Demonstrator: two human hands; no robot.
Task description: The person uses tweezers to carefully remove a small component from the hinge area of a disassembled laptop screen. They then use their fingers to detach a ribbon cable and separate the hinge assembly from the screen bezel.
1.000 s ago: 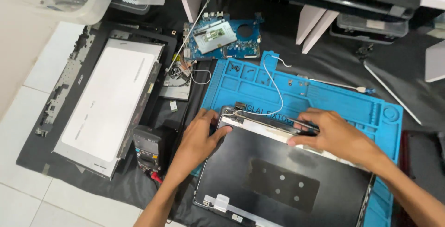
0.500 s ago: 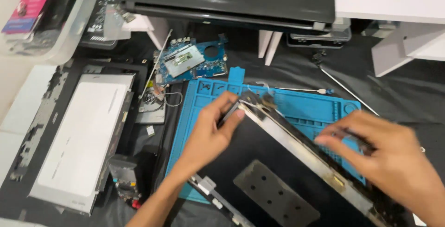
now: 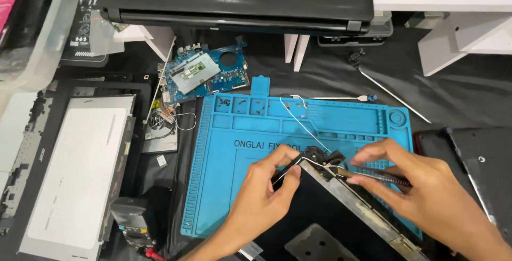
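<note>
Black cloth covers the tabletop, with a blue silicone work mat [image 3: 240, 133] at its middle. On the mat's near edge lies a dark laptop lid panel [image 3: 320, 213], one corner raised toward the mat's centre. The left hand [image 3: 261, 197] pinches a thin cable [image 3: 298, 119] at that corner. The right hand [image 3: 421, 191] is closed around a slim tool [image 3: 373, 175] touching the hinge. A blue circuit board [image 3: 205, 74] lies beyond the mat's far left corner.
</note>
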